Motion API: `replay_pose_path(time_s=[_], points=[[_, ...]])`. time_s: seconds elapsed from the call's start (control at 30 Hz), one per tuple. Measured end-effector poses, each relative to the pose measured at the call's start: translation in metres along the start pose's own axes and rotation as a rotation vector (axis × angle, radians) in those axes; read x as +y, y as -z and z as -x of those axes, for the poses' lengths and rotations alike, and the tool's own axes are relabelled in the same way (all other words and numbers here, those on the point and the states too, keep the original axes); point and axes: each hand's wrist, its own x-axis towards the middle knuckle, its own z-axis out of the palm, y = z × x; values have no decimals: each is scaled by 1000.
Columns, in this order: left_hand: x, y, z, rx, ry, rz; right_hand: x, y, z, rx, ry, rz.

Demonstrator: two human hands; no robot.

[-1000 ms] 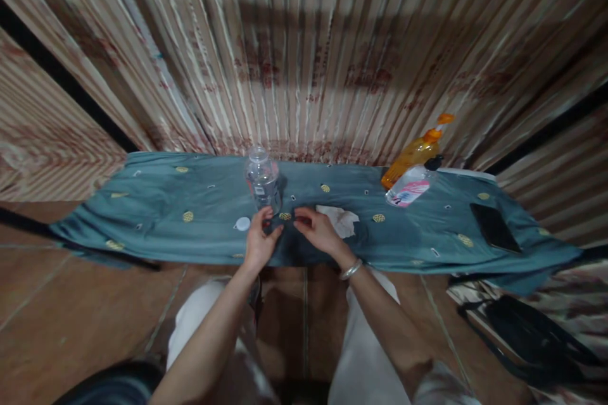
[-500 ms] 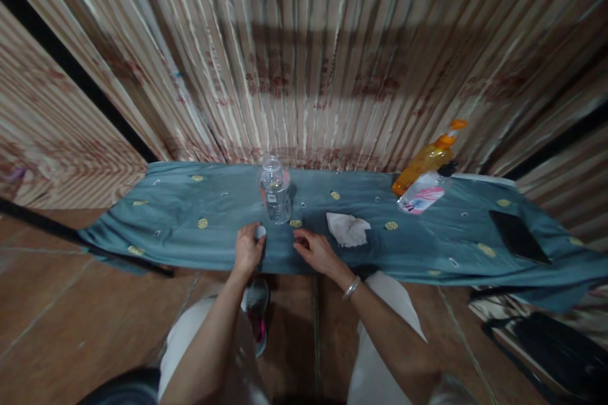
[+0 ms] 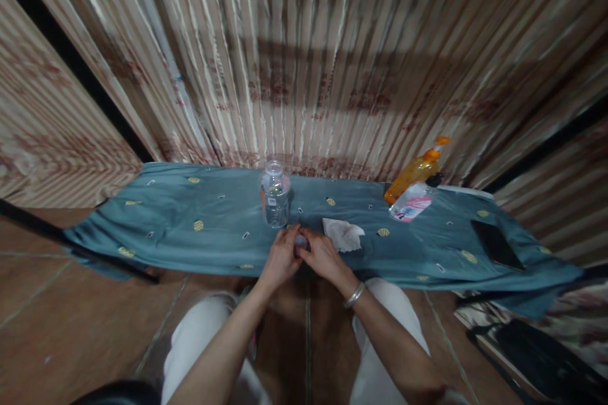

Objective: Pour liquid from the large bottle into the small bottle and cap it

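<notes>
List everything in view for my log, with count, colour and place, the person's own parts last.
clear plastic bottle: 1, uncapped, upright, centre-left on cloth
small round cap: 1, whitish, between the hands
crumpled paper tissue: 1, white, right of cap
pump bottle: 1, orange, right
black-topped bottle: 1, clear, pink label, before pump bottle
flat phone-like slab: 1, black, far right
patterned cloth: 1, blue-green, under these
striped curtain: beige-red, behind
bars: several, black, both sides
bag: 1, black, lower right
tiled floor: brown, below
bracelet: 1, silver, right wrist
left hand, right hand: bare, centre
legs: 2, white-trousered, bottom
</notes>
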Motion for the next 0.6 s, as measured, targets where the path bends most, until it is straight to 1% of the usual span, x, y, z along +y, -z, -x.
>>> replay_pose_path(time_s=[0.1, 0.13, 0.2, 0.27, 0.3, 0.37, 0.47, 0.53, 0.6], points=[[8, 6, -4, 66, -51, 6, -3, 15, -5, 32, -5, 48], [10, 10, -6, 106, -62, 10, -3, 21, -9, 65, -5, 37], [10, 21, -10, 227, -55, 15, -1, 36, -19, 154, 12, -28], [5, 34, -19, 381, -3, 19, -2, 51, -33, 229, 57, -130], [1, 40, -26, 442, 42, 29, -3, 59, -42, 247, 88, -180], [-9, 48, -41, 522, 155, 95, -10, 74, -61, 253, 148, -251], [-22, 49, -65, 536, 270, 249, -29, 93, -89, 247, 235, -234], [-27, 44, -78, 531, 308, 344, -44, 103, -105, 242, 266, -144], [-31, 37, -87, 531, 329, 420, -58, 112, -117, 208, 291, -28]])
